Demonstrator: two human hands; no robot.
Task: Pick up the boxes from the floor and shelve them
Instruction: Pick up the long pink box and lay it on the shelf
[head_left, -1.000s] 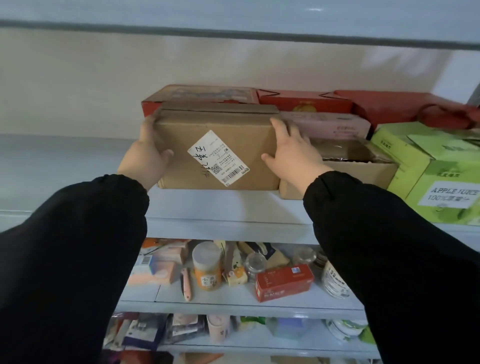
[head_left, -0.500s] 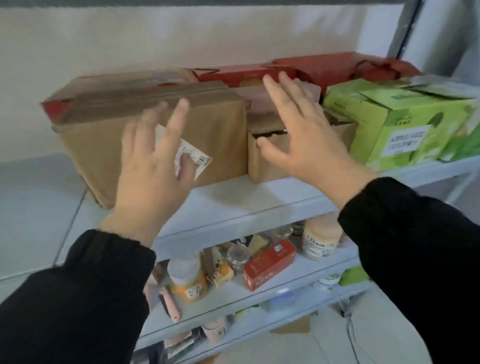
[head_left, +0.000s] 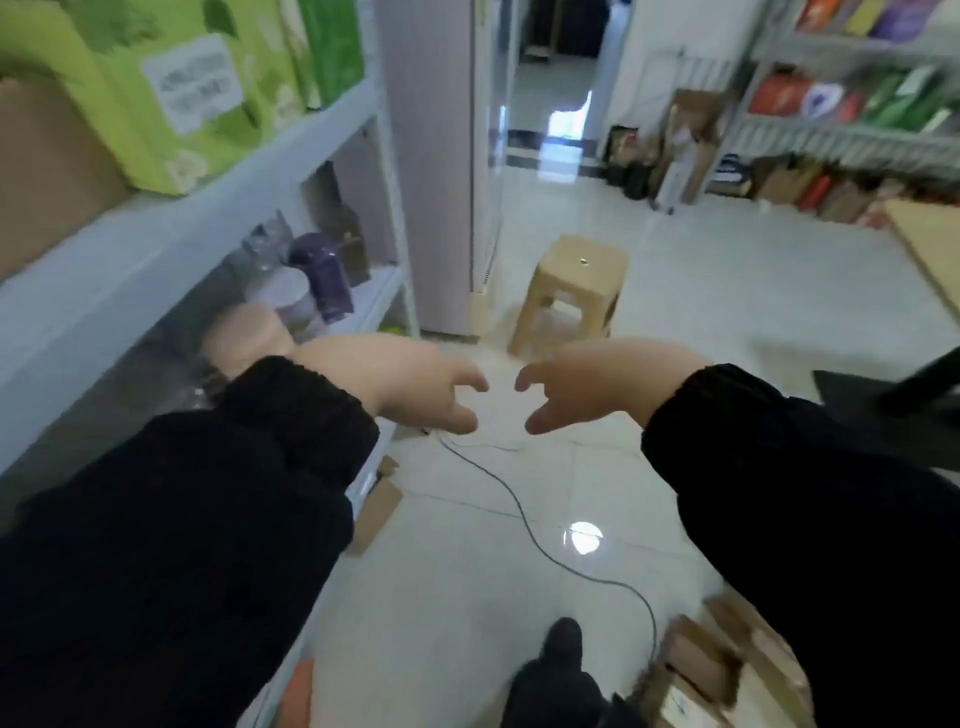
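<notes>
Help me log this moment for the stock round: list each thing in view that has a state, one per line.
left hand: open, empty
right hand: open, empty
green carton: shelved, upright
boxes: on the floor, not yet picked up
stool: upright on the floor
cable: loose across the floor

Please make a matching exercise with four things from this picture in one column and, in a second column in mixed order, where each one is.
Things:
1. green carton
2. tan stool
3. dark cable
4. cardboard boxes

Places:
A. lying across the floor tiles
B. on the floor at the lower right, beside the person's foot
C. on the top shelf at the left
D. standing on the floor by the tall white cabinet

Pairs: 1-C, 2-D, 3-A, 4-B
</notes>
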